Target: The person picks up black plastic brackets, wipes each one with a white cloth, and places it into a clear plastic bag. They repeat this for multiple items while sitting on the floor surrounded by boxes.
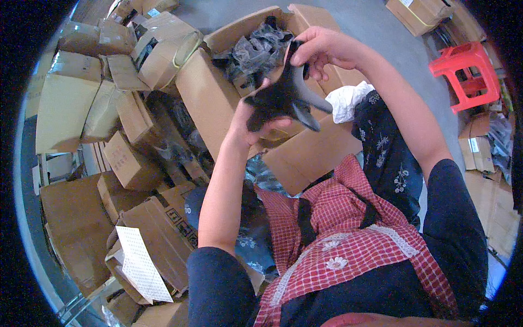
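Note:
Both of my hands hold up a black, smooth, curved piece (289,92) with pointed prongs; its exact kind I cannot make out. My left hand (249,119) grips its wide, dark end from below, thumb and fingers on either side. At the upper end, my right hand (327,50) pinches it between thumb and fingers. Behind the piece stands an open cardboard box (199,90), its flaps spread outward. Inside lie several dark things in crumpled, see-through plastic wrapping (259,52). A lower flap (313,158) of the box reaches toward my lap.
Stacked cardboard cartons (68,103) crowd the left side. A white printed sheet (143,267) rests on a carton at lower left. White crumpled cloth or paper (348,102) sits by my right knee. A red plastic stool (466,73) and more cartons (419,13) stand at right.

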A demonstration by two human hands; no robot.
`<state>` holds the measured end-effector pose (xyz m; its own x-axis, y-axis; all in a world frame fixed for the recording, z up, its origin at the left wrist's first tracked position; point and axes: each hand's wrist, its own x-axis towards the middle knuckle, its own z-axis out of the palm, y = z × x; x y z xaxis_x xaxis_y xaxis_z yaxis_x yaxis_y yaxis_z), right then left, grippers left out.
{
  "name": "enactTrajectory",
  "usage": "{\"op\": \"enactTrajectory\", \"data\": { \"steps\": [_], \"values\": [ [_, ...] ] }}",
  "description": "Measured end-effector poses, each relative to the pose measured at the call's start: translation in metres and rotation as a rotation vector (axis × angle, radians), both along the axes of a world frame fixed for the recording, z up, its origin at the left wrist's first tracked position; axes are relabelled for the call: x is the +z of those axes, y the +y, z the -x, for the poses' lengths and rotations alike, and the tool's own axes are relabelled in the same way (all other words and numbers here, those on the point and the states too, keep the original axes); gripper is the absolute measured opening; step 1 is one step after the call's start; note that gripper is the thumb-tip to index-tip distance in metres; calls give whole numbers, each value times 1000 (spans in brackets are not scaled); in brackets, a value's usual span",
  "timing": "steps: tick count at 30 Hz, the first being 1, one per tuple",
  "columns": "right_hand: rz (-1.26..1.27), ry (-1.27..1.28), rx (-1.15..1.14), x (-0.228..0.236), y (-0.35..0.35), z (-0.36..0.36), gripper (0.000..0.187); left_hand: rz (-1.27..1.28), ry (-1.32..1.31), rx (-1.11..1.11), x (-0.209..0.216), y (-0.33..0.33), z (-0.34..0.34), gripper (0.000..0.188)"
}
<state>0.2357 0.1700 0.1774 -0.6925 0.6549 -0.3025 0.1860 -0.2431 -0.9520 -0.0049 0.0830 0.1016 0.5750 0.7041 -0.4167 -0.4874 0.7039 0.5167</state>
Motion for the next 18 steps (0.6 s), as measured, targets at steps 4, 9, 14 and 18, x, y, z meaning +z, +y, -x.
{"op": "enactTrajectory", "data": {
  "steps": [4,9,14,18],
  "values": [
    [-36,-169,118,-9,-5,11,16,12,171,-118,-6,-8,-20,60],
    [-156,-244,83,-19,-1,13,24,121,5,-85,-15,-6,-30,65],
    [-219,-146,89,-17,-4,18,35,85,-51,-106,-21,-6,-25,77],
    [-254,-110,93,-20,-3,19,35,19,-21,-91,-22,-7,-25,78]
  ]
}}
